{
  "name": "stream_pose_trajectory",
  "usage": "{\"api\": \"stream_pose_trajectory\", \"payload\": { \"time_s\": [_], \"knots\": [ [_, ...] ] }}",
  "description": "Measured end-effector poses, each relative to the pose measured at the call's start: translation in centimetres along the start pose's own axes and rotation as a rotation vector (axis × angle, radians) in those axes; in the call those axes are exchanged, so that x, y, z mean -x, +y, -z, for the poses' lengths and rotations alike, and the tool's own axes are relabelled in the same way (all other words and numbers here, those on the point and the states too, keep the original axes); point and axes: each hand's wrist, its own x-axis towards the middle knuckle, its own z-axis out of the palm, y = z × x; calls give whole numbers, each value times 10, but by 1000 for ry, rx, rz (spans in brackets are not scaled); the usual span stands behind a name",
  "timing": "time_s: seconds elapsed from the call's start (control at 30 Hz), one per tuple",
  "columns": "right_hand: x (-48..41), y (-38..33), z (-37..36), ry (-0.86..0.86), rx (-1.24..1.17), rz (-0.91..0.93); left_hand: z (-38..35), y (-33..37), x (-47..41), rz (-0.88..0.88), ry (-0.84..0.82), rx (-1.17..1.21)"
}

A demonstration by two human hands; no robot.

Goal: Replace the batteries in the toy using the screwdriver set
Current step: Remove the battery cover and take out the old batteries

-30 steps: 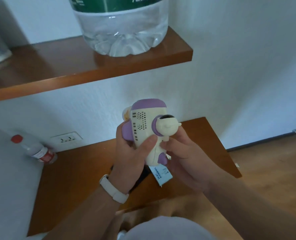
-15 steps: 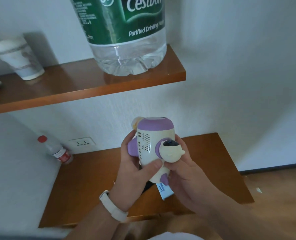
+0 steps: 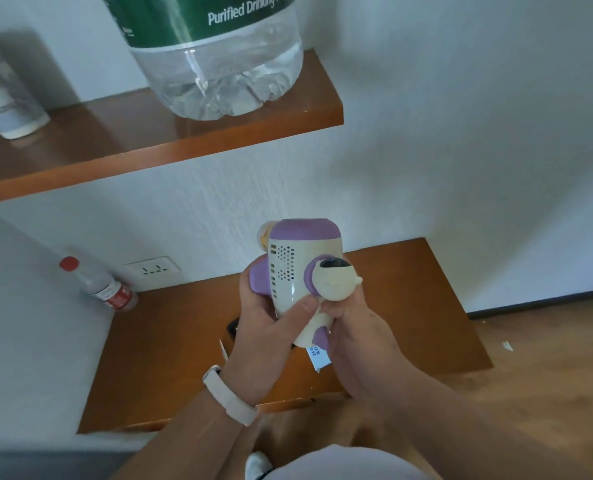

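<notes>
Between left hand point(image 3: 265, 336) and right hand point(image 3: 359, 341): toy point(image 3: 303, 268), rigid smooth plastic, likely light, slippery. Both grip it, body and lower end.

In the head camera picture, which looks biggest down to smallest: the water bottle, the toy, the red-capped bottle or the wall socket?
1. Large water bottle, partly cut off.
2. Toy, held nearer the camera, so unsure.
3. Red-capped bottle.
4. Wall socket.
</notes>
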Motion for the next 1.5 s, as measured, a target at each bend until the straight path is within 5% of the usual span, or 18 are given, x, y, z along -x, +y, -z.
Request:
{"api": "stream_pose_trajectory", "payload": {
  "time_s": [0.63, 1.07, 1.5],
  "knots": [
    [-5, -1, -27, -77, -217, -19, 5, -9, -11, -52, 98, 47],
    [-32, 18, -24, -71, -332, -331, 23, -36, -3, 49, 214, -9],
    [-22, 29, -13, -39, 16, -124, 17, -37, 1, 153, 217, 22]
  ]
}}
